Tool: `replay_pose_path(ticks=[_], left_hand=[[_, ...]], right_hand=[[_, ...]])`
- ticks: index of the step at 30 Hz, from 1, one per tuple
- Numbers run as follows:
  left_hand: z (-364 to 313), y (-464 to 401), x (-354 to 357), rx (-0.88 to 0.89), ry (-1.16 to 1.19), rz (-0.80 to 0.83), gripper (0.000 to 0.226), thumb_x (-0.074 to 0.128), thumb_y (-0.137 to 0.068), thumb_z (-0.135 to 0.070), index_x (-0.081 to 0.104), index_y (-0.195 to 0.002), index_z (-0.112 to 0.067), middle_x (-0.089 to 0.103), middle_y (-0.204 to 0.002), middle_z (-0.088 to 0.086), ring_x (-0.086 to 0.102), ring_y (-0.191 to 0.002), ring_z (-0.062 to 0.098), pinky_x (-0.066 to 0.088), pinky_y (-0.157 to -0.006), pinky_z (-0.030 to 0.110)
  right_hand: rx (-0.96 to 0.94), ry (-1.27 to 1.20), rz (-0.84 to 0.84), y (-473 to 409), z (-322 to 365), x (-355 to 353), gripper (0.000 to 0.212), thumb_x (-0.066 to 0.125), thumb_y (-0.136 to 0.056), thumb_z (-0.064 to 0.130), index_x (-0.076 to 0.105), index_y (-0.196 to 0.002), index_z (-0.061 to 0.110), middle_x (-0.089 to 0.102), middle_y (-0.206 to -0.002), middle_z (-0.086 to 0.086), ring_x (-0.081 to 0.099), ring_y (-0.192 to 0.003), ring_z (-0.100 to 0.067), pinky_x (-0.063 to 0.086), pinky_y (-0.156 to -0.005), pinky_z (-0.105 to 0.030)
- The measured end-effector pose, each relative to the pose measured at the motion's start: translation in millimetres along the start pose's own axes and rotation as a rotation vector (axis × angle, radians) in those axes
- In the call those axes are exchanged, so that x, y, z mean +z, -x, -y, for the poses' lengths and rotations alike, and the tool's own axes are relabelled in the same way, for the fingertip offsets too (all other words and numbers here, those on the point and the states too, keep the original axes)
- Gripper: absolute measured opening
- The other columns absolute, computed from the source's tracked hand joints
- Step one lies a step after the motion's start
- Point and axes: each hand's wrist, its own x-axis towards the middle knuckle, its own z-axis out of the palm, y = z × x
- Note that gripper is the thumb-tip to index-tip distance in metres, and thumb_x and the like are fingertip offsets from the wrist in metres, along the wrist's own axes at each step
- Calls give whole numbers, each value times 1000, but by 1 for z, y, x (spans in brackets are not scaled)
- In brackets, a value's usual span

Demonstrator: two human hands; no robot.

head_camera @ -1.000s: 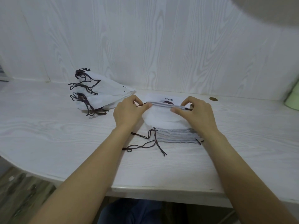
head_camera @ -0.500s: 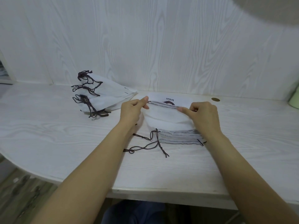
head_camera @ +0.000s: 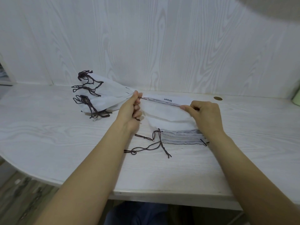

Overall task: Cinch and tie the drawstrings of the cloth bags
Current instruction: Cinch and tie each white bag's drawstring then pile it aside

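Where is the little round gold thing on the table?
In the head view, the small gold disc lies far back on the table's right side, close to the wall, just beyond and right of the right hand.

A white cloth bag [head_camera: 164,114] lifted off a flat stack [head_camera: 181,137] on the table, its top hem stretched taut. Dark brown drawstrings [head_camera: 151,146] trail loose at the stack's left. Farther left, tied bags [head_camera: 105,96] lie piled, cords [head_camera: 88,93] knotted.
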Motion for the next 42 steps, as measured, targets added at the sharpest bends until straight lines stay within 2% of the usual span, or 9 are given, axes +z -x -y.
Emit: replay_pose_path(ticks=[4, 7, 12, 17, 23, 28, 32, 37, 42], left_hand=[[-4, 1, -5, -90, 263, 84, 34, 47, -97, -30, 40, -65, -19, 68, -90, -11, 29, -32, 5, 17, -27, 15], [-3, 0, -5, -88, 221, 70, 30, 45, -98, -28, 42, -69, -20, 57, -56, -12, 27, -31, 4, 15, -27, 15], [11, 4, 3, 478, -894, 82, 40, 56, -93, -21, 31, -61, -19, 32, -55, -4, 27, -47, 6, 24, -48, 21], [13, 5, -1, 591, -1088, 165, 48, 71, -82, -24, 26, -65, -20, 29, -60, -5, 25, -55, 9, 25, -51, 20], [11, 5, -1, 681, -1228, 147, 44, 68, -85, -26, 28, -67, -20, 31, -61, -5, 26, -56, 10, 30, -54, 17], [15, 5, -2, 737, -1308, 208, 30, 60, -91, -19, 34, -77, -12, 35, -67, -8, 33, -61, 7, 32, -58, 12], [12, 4, -1, 806, -1396, 243, 26, 55, -92, -13, 33, -78, -11, 34, -72, -2, 32, -66, 17, 24, -57, 24], [9, 3, -1, 797, -1428, 178, 31, 60, -91, -18, 33, -77, -11, 32, -67, -8, 34, -69, 18, 24, -57, 27], [6, 1, -6, 793, -1424, 56, 27, 64, -88, -22, 43, -79, -7, 53, -78, 6, 50, -79, 26, 42, -70, 38]], right_hand=[[27, 61, -27, 0, -2, -4, 52, 66, -85, 33, 33, -50, 12, 30, -46, -3, 24, -47, -16, 21, -49, -32], [100, 88, -17, 0, -6, -2, 53, 63, -87, 23, 27, -49, 15, 27, -48, -2, 24, -51, -17, 19, -51, -31], [241, -220, -48, -4, -7, -7, 32, 61, -82, 6, 53, -52, -1, 57, -87, 1, 51, -65, -1, 37, -61, -21], [376, -728, 5, -8, 6, -15, 44, 54, -92, 14, 62, -49, 16, 59, -49, 6, 40, -36, -6, 28, -39, -16], [99, -218, 35, -3, 15, -5, 37, 67, -85, 22, 37, -66, 12, 37, -57, 1, 31, -53, -11, 28, -53, -18], [134, -159, 179, -3, 10, -5, 46, 73, -79, 17, 32, -99, 18, 40, -61, -3, 37, -54, -14, 32, -47, -16], [-3, 35, 214, -2, 7, -6, 30, 74, -78, 29, 50, -78, 11, 40, -58, 7, 38, -57, -5, 32, -53, -14], [-107, 136, 169, -3, 5, 0, 37, 74, -79, 22, 42, -65, 9, 34, -53, 7, 29, -51, -6, 26, -52, -18], [-87, 163, 138, -3, -1, 0, 40, 67, -85, 23, 42, -59, 6, 31, -49, 4, 26, -48, -8, 25, -50, -22]])
